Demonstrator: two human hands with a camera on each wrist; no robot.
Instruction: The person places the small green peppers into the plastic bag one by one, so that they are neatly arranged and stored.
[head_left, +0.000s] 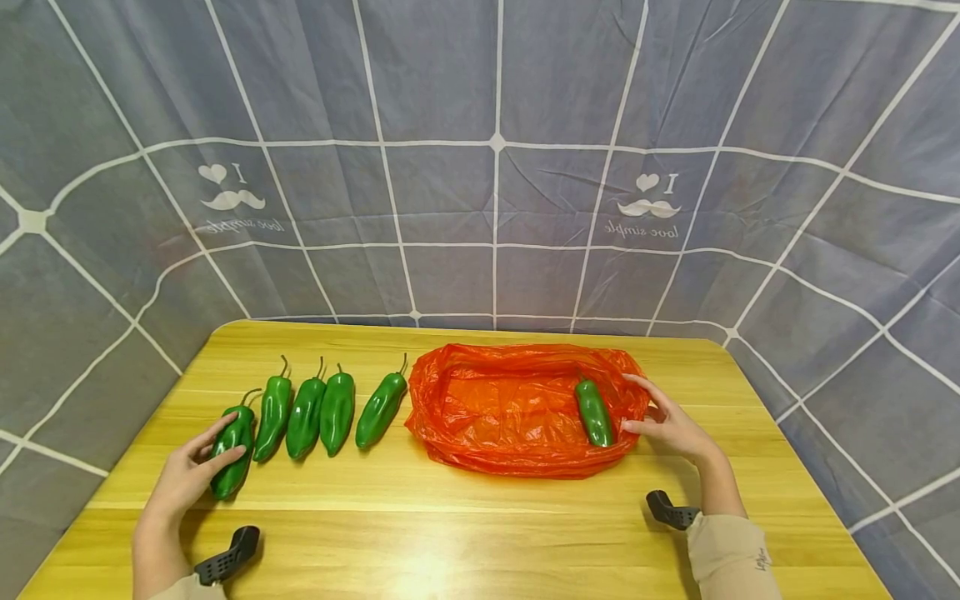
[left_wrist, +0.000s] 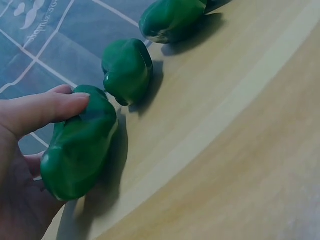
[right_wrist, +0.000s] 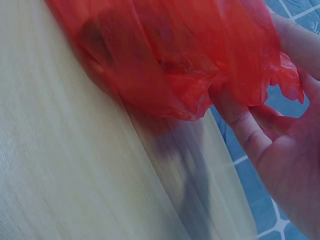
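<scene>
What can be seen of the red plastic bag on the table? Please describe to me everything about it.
The red plastic bag looks thin, shiny, crinkled and somewhat see-through. It sits on the wood-grain table with its wide mouth open upward, spread into a long, rounded shape running left to right, with a bunched, uneven rim. One long green pepper lies inside, near its right end. The right hand holds the rim at that end.

Left hand (head_left: 186,477), right hand (head_left: 671,425): both bare.
Left sleeve (head_left: 191,591), right sleeve (head_left: 723,554) beige; small dark lettering (head_left: 762,559) on the right one, can't read it. Left wrist mount (head_left: 221,566), right wrist mount (head_left: 675,515): black, angled, chunky tip, perforated base.
</scene>
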